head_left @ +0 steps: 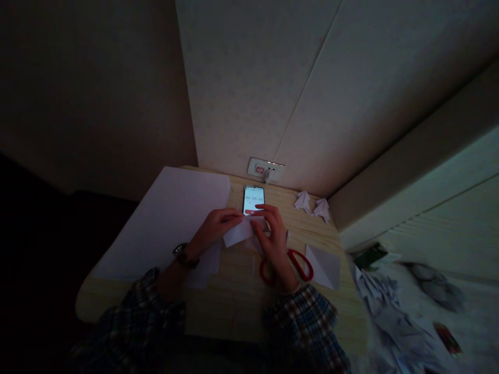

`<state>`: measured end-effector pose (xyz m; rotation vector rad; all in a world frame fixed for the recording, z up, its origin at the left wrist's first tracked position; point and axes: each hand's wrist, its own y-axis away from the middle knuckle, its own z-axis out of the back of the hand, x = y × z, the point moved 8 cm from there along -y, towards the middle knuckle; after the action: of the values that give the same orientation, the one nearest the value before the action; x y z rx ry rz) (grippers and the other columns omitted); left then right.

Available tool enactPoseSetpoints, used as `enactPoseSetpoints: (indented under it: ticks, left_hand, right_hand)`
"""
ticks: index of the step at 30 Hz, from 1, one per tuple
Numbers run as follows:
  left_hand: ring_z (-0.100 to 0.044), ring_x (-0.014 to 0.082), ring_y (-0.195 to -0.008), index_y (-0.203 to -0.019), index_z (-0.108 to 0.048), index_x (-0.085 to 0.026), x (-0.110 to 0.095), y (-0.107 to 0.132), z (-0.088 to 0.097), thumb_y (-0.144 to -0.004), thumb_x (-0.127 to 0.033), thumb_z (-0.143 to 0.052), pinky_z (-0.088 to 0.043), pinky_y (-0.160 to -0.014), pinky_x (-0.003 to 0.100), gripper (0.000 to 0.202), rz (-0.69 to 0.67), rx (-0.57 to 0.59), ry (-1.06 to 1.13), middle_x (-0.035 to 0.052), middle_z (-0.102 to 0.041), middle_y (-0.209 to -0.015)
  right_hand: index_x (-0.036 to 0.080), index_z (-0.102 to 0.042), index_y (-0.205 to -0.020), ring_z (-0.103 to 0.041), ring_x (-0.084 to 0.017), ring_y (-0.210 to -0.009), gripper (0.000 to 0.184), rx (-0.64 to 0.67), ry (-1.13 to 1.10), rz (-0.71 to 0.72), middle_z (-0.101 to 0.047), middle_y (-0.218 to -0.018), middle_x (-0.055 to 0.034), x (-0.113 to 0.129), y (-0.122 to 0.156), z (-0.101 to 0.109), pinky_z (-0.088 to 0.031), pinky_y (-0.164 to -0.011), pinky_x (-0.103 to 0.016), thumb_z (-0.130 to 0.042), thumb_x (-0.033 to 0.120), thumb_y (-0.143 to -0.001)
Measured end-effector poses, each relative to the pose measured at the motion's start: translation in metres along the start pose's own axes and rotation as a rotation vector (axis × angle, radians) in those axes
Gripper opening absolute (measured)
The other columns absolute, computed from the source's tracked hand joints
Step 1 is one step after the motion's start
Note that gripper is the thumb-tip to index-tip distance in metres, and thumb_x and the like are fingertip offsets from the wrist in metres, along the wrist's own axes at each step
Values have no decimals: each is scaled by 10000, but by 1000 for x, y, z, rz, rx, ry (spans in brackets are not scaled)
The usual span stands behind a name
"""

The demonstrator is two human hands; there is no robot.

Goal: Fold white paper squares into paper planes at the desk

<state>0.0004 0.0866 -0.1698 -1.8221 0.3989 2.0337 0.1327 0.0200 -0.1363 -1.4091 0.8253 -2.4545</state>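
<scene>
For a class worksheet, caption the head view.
Left hand and right hand hold white paper near a phone and red-handled scissors.

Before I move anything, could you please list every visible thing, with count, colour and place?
Table: one, pale wood, lower middle
Wall panels: several, pale, behind table
Socket: one, white, low on wall panels
Plug: one, white, in socket
Phone: one, pale lit screen, table, below socket
Paper piece: one, white, in front of phone
Scissors: one pair, red handles, table, right half
Folded paper shapes: two, white, table's far-right corner
Creased paper: one, white, right of scissors
Large paper: count unclear, white, table's left
Loose papers: many, white, right of table
Unclear items: at least three, grey/green/red, near loose papers
Watch: one, dark, left wrist
Sleeves: two, dark plaid, forearms
Left hand: one, bare, holding paper piece
Right hand: one, bare, holding paper piece
</scene>
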Motion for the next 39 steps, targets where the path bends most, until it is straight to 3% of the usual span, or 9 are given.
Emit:
enactPoseSetpoints:
  ticks: [14, 33, 39]
  left_hand:
    - [-614, 169, -681, -784, -739, -177, 5, 4, 3, -671, -356, -696, -454, -620, 246, 216, 95, -56, 173, 10, -736, -764]
    - [-537, 116, -561, -758, -696, -147, 0, 11, 3, -687, -377, -710, -379, -521, 203, 240, 171, -28, 265, -21, -663, -651]
    - [-583, 136, -581, -766, -689, -154, 3, 10, 7, -657, -364, -742, -421, -533, 214, 243, 174, -72, 288, -18, -679, -651]
  right_hand:
    - [307, -685, -1025, -535, -223, -1120, 250, 73, 10, 83, -543, -1211, -45, 9, 6, 2, -465, -939, -403, -506, 200, -889]
    - [356, -566, -1266, -485, -255, -1196, 466, 193, 233, 223, -450, -1347, -48, 25, 13, 0, -445, -984, -445, -453, 136, -872]
    - [339, -529, -1304, -419, -275, -1279, 412, 243, 186, 203, -390, -1425, -49, 26, 13, -5, -386, -1046, -484, -467, 254, -906]
